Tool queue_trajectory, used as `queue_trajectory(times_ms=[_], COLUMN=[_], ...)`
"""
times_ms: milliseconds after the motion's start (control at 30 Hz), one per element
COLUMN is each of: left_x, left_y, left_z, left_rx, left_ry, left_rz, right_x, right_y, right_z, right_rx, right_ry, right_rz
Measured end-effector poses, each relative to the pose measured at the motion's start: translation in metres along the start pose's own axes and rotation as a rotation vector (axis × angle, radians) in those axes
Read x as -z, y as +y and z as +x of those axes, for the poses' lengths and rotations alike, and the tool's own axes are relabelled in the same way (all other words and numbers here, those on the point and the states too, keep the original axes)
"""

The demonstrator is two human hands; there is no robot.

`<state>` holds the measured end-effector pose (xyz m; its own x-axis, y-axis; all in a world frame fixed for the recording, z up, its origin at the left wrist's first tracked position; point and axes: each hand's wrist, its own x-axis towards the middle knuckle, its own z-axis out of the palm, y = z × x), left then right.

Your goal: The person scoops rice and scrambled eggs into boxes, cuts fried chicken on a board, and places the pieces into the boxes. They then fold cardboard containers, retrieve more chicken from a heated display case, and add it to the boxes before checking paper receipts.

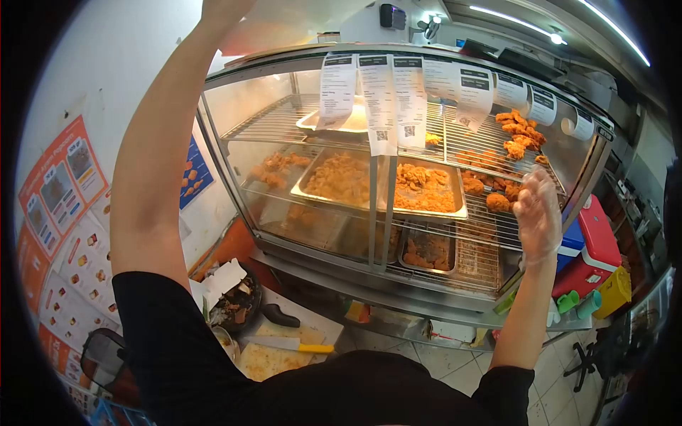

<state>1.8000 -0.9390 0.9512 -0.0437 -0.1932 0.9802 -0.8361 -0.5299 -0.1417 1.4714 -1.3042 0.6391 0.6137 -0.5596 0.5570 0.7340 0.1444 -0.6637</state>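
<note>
My right hand point(538, 213), in a clear plastic glove, is raised at the right end of a glass food display cabinet point(419, 291). Its fingers are loosely bent and I see nothing in them. Close beside it, pieces of fried chicken point(499, 201) lie on a wire rack, with more fried chicken point(522, 135) on the shelf above. My left arm reaches up past the cabinet's left end, and its hand lies beyond the top edge of the view. On the middle shelf, a metal tray point(463, 211) holds small fried pieces; a smaller tray point(452, 268) sits lower down.
Printed receipts point(381, 99) hang along the cabinet's top edge. Below stand a cutting board point(270, 361) with a yellow-handled knife point(315, 348) and a dark round container point(257, 298). A red cooler point(598, 238) is at the right. Posters point(67, 188) cover the left wall.
</note>
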Motion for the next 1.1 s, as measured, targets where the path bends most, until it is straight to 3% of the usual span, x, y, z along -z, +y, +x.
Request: queue_trajectory(times_ms=[33,67,100,133,167,200,233,267,300,333,400,433,500,533,567,600,633,667,733,767,800,833,867,900,933,967,1000,1033,1100], left_x=[0.005,0.011,0.021,0.038,0.056,0.076,0.093,0.104,0.117,0.143,0.177,0.186,0.198,0.197,0.190,0.187,0.189,0.188,0.193,0.194,0.193,0.197,0.181,0.179,0.178,0.176,0.178,0.182,0.201], left_y=[0.000,0.000,0.010,0.029,0.051,0.076,0.096,0.099,0.098,0.086,0.091,0.091,0.079,0.095,0.118,0.128,0.141,0.151,0.191,0.214,0.224,0.270,0.272,0.299,0.329,0.373,0.420,0.457,0.502], left_z=[0.005,0.012,0.017,0.017,0.014,0.005,0.001,0.006,0.009,0.006,-0.013,-0.027,-0.075,-0.104,-0.136,-0.170,-0.204,-0.244,-0.309,-0.339,-0.385,-0.397,-0.473,-0.529,-0.574,-0.585,-0.596,-0.636,-0.723], left_rx=[-0.095,-0.193,-0.201,-0.357,-0.514,-0.514,-0.514,-0.464,-0.409,-0.282,-0.008,-0.002,0.389,0.489,0.593,0.679,0.793,0.692,0.915,1.029,1.028,1.274,1.289,1.445,1.668,1.893,2.106,2.115,2.001], left_ry=[0.229,0.462,0.475,0.524,0.564,0.537,0.508,0.601,0.689,0.632,0.568,0.579,0.385,0.375,0.378,0.354,0.328,0.406,0.520,0.617,0.689,0.776,0.789,0.663,0.388,0.561,0.752,0.887,0.720], left_rz=[0.064,0.130,0.133,0.126,0.120,0.077,0.034,-0.006,-0.047,-0.094,-0.243,-0.218,-0.415,-0.341,-0.266,-0.327,-0.282,-0.310,-0.258,-0.258,-0.217,-0.410,-0.461,-0.542,-0.575,-0.457,-0.344,-0.259,0.538], right_x=[-0.008,-0.015,-0.023,-0.053,-0.080,-0.105,-0.126,-0.143,-0.156,-0.168,-0.195,-0.215,-0.203,-0.194,-0.200,-0.185,-0.175,-0.153,-0.132,-0.131,-0.106,-0.078,-0.060,-0.055,-0.066,-0.080,-0.062,-0.037,-0.011], right_y=[-0.001,-0.002,-0.007,-0.016,-0.029,-0.045,-0.068,-0.088,-0.096,-0.100,-0.085,-0.072,-0.001,0.032,0.041,0.054,0.077,0.100,0.117,0.126,0.146,0.169,0.182,0.190,0.169,0.150,0.169,0.191,0.199], right_z=[0.002,0.006,0.009,0.006,0.009,0.014,0.016,0.015,0.013,0.010,0.001,-0.012,-0.033,-0.049,-0.064,-0.090,-0.105,-0.132,-0.169,-0.189,-0.204,-0.215,-0.218,-0.218,-0.212,-0.205,-0.197,-0.192,-0.204], right_rx=[0.005,0.126,0.254,0.403,0.713,1.018,1.088,1.154,0.981,0.809,0.238,-0.086,0.004,0.011,-0.242,0.127,0.065,-0.231,0.090,0.311,0.241,0.183,0.377,0.560,-0.024,-0.647,-0.683,-0.707,-0.858], right_ry=[-0.006,-0.233,-0.454,-0.360,-0.290,-0.205,-0.243,-0.281,-0.460,-0.639,-1.042,-1.134,-1.272,-1.254,-1.382,-1.266,-1.341,-1.292,-1.308,-1.109,-1.114,-1.122,-0.907,-0.680,-0.624,-0.529,-0.655,-0.774,-1.010], right_rz=[0.004,-0.218,-0.443,-0.496,-0.680,-0.856,-0.984,-1.115,-1.092,-1.061,-1.186,-1.280,-1.186,-0.843,-1.183,-0.730,-0.756,-0.630,-0.422,-0.077,-0.342,-0.608,-0.714,-0.778,-0.357,-0.003,-0.078,-0.143,-0.049])
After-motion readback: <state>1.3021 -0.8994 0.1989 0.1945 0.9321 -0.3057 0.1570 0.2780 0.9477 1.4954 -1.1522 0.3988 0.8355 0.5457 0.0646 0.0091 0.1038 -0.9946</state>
